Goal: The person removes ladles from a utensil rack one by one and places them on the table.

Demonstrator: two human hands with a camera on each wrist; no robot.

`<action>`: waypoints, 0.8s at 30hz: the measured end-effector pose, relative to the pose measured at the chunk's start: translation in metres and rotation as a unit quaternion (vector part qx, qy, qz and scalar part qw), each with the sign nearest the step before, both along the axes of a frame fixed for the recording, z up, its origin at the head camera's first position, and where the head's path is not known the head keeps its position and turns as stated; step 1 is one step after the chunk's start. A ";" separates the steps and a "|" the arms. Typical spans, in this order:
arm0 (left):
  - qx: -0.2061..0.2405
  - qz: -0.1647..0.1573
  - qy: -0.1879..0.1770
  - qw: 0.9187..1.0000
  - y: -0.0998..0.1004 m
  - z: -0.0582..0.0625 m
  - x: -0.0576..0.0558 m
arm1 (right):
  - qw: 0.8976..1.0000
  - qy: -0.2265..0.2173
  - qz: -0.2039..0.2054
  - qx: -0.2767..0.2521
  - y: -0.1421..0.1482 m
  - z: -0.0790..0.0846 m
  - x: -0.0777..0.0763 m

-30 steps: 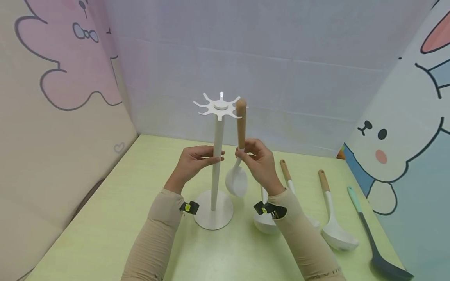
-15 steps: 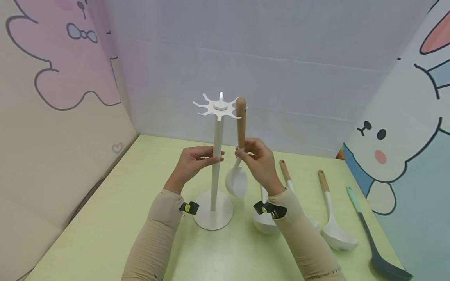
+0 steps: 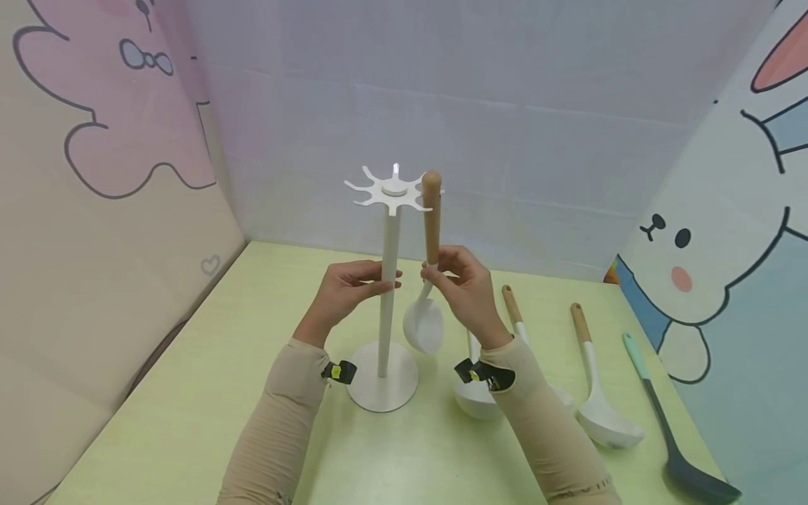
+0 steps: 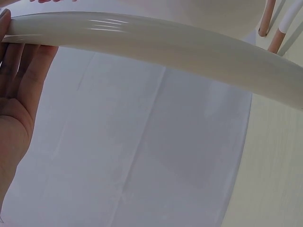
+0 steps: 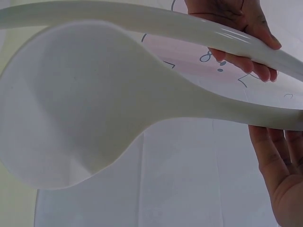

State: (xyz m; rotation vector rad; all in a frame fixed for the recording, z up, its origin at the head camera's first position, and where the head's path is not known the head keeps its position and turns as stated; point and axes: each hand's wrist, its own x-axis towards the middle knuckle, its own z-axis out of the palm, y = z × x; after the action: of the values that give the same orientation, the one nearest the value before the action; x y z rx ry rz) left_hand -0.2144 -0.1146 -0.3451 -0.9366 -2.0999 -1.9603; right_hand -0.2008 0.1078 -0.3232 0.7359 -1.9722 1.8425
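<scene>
A white utensil rack [image 3: 388,252] stands upright on its round base, with curved hooks around its top. My left hand [image 3: 347,291] holds its pole at mid-height, thumb on the near side and fingers behind. The pole [image 4: 156,45] crosses the left wrist view. My right hand [image 3: 466,291] pinches the white neck of a spoon [image 3: 424,326] just below its wooden handle. The spoon is upright, bowl down, off the table beside the pole. Its handle top overlaps the right-hand hooks; whether it hangs there I cannot tell. The broad bowl [image 5: 85,104] fills the right wrist view's left side.
On the table [image 3: 252,421] to the right lie a white ladle [image 3: 477,401], another wooden-handled white utensil [image 3: 514,308] partly behind my right forearm, a further white ladle [image 3: 607,424] and a dark ladle with a green handle [image 3: 672,435]. Cartoon-printed cloth walls [image 3: 410,126] enclose the table.
Both hands, the rack and the spoon hold practically still. Only a slight shift of the head view shows.
</scene>
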 end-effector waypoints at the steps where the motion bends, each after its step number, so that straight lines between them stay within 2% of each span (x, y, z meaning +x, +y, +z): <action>1: 0.001 0.000 0.000 1.000 0.000 0.000 0.000 | 1.000 0.002 0.000 0.000 0.000 0.000 0.000; 24: -0.002 0.010 -0.027 1.000 0.002 0.003 0.005 | 1.000 0.010 -0.005 0.010 0.006 0.003 0.004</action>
State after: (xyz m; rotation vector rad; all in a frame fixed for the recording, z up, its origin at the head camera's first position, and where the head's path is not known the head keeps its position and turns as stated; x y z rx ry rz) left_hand -0.2095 -0.1128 -0.3421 -0.8701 -2.1348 -1.9945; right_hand -0.1972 0.1137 -0.3206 0.7465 -1.9811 1.8049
